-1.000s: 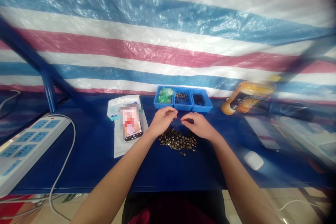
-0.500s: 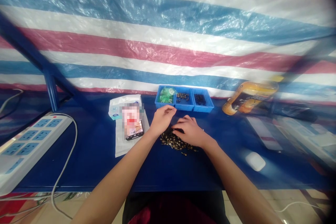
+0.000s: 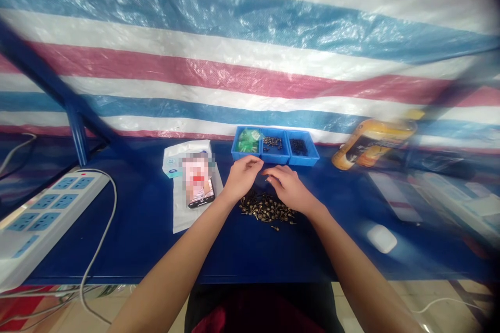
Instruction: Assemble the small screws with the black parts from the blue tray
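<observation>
A loose pile of small brass and dark screws lies on the blue tabletop, between my forearms. My left hand is over the far left side of the pile, its fingers pinched together; what they hold, if anything, is too small to make out. Just above the pile, my right hand has thumb and fingers drawn together, with a tiny screw at the tips. The two hands face each other, fingertips close but apart. Behind them stands a blue three-part bin.
The bin holds a green plastic bag, brass screws and black screws. A phone rests on a white packet at left. A power strip, a yellow-labelled bottle and a white case are also on the table.
My right hand has lifted off the pile and moved up towards my left fingertips, uncovering more of the screws. The left hand has hardly moved.
</observation>
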Demonstrator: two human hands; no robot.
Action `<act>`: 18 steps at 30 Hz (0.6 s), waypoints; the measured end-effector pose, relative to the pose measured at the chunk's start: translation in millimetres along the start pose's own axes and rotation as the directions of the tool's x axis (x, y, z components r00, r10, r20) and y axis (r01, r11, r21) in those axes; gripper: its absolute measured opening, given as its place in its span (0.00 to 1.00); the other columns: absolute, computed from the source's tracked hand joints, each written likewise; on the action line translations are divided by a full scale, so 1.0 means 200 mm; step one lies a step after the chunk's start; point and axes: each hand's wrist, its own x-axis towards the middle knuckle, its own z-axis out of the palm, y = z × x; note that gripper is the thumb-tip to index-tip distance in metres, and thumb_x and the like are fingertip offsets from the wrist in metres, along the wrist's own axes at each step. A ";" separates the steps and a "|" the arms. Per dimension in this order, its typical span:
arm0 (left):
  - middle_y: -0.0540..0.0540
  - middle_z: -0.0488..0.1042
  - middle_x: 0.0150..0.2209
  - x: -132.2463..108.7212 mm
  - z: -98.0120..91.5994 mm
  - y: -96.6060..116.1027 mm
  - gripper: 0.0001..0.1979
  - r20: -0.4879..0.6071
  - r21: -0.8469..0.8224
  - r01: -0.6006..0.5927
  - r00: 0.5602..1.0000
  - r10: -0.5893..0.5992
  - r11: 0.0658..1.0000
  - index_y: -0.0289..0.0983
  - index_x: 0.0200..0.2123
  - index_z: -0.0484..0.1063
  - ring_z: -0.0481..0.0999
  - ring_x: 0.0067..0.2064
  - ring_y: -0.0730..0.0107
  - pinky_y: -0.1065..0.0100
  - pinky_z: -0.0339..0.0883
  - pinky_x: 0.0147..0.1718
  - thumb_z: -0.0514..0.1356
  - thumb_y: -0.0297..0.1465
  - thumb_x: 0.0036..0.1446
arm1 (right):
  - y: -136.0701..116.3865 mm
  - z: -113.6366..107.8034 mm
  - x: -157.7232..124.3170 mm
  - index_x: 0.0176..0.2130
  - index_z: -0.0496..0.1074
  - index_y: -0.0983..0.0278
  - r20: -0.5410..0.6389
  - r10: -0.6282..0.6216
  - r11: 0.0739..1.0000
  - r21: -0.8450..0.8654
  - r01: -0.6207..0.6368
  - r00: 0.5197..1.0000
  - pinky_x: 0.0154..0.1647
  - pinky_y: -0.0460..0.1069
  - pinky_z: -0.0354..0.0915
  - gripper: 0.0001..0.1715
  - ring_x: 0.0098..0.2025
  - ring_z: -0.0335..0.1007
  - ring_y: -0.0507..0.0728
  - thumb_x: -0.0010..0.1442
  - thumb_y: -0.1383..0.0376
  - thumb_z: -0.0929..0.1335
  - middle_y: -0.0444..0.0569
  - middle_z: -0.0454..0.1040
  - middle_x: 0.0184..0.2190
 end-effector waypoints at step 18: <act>0.49 0.79 0.36 -0.06 0.03 0.07 0.12 0.136 0.200 -0.172 0.980 0.147 0.965 0.40 0.42 0.76 0.76 0.36 0.66 0.67 0.67 0.39 0.59 0.39 0.60 | 0.07 -0.08 0.03 0.39 0.70 0.62 -0.223 0.407 0.747 0.639 -0.182 0.886 0.28 0.49 0.62 0.16 0.23 0.64 0.51 0.59 0.52 0.69 0.47 0.77 0.30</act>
